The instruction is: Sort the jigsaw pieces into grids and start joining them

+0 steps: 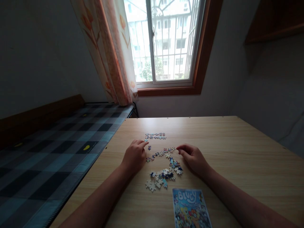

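Note:
My left hand [135,155] rests on the table left of the jigsaw pieces. Its index finger stretches right, close to a light-blue jigsaw piece [146,140] and above a dark-blue piece [149,148]. Two short rows of jigsaw pieces [155,137] lie beyond it. My right hand [192,155] lies to the right, thumb and fingertips drawn together at the end of a curved line of pieces [161,153]. Whether a piece is between those fingertips cannot be made out. A loose pile of jigsaw pieces [158,182], some pale side up, spreads between my forearms.
A Bluey picture card or box [191,209] lies at the table's near edge. The wooden table [237,142] extends to the right. Left of it stands a bed with a checked cover [71,139]. A curtain [109,50] and barred window [166,44] are behind.

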The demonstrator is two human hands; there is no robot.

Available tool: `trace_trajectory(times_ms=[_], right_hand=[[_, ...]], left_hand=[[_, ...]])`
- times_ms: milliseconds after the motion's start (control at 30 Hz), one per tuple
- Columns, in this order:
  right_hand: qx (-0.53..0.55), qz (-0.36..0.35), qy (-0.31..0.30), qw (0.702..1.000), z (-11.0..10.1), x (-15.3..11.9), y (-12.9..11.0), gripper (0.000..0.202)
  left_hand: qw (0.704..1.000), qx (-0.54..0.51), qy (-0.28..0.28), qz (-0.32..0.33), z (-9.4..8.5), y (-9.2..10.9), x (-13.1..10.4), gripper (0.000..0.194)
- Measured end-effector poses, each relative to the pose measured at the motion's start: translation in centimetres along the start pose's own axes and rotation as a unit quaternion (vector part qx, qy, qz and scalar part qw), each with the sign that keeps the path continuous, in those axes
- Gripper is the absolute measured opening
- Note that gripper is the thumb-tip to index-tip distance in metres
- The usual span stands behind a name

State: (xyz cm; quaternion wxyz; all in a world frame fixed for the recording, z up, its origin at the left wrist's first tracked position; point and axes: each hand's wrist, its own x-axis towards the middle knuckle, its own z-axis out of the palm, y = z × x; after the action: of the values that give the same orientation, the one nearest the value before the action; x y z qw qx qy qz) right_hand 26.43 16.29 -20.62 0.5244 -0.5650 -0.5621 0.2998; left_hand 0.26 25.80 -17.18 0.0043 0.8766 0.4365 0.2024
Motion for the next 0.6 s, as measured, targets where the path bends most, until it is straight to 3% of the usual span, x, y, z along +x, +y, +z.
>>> trace_trajectory(times_ms=[100,233,600], right_hand=[[0.002,0.002,-0.004,1.0,0.0,0.0,0.0,0.026],[0.005,0.006,-0.008,1.0,0.0,0.0,0.2,0.026],[0.003,0.003,-0.01,1.0,0.1,-0.1,0.2,0.024]], left_hand=[[0.999,0.031,0.005,-0.027,-0.6,-0.3,-0.1,0.037],[0.998,0.06,-0.022,-0.011,-0.8,0.2,-0.2,0.032],[0.991,0.131,-0.016,-0.014,1.1,0.0,0.0,0.032]])
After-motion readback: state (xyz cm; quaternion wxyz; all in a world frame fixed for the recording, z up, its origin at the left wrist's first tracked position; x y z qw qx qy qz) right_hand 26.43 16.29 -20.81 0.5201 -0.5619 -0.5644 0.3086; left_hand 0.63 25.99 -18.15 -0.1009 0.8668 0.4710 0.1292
